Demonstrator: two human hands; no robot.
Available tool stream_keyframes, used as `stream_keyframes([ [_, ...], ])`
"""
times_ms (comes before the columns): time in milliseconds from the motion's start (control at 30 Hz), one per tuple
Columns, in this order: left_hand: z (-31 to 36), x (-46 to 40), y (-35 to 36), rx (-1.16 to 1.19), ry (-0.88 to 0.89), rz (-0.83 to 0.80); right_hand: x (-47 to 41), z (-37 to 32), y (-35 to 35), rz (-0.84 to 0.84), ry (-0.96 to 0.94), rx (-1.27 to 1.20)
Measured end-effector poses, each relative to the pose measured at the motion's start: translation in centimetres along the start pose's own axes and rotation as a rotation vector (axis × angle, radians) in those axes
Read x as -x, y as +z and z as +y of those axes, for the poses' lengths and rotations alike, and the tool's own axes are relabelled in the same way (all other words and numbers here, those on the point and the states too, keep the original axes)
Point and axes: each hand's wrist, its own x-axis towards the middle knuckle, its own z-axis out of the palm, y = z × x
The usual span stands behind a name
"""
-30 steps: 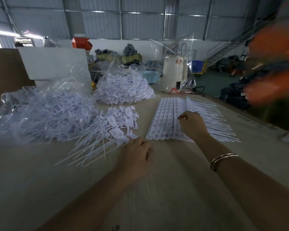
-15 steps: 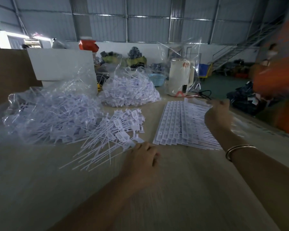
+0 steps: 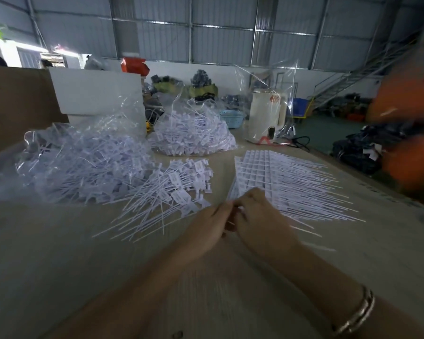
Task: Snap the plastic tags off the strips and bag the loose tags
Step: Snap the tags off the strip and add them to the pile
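White tag strips (image 3: 282, 177) lie fanned in a stack on the table, right of centre. A loose pile of snapped-off tags (image 3: 171, 192) lies to their left. My left hand (image 3: 206, 226) and my right hand (image 3: 257, 216) meet at the near left corner of the strips. Both pinch the same white strip end between fingers and thumb; the piece itself is mostly hidden by the fingers. A clear bag full of tags (image 3: 78, 162) lies far left, and a second filled bag (image 3: 194, 133) stands behind the pile.
A white appliance (image 3: 267, 118) in clear plastic stands behind the strips, with a blue basket (image 3: 231, 117) beside it. A white board (image 3: 96, 94) and cardboard (image 3: 15, 99) rise at the back left. A person in orange (image 3: 411, 133), blurred, is at the right table edge.
My right hand came back from the far right edge of the strips to their near left corner. My left hand moved right and joined it, and both now pinch a strip.
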Motion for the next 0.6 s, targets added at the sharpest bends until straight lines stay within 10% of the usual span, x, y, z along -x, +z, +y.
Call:
stream_keyframes([
  [200, 0.0, 1.2, -2.1, 0.195, -0.145, -0.049, 0.7, -1.5, -0.1, -0.101, -0.035, -0.448],
  [433, -1.5, 2.5, -6.4, 0.346, -0.138, 0.035, -0.4, -2.0, -0.9, 0.084, -0.339, 0.236],
  [600, -2.3, 3.1, -9.3, 0.454, -0.164, 0.007, -1.8, -2.5, 1.1, -0.033, -0.496, 0.237],
])
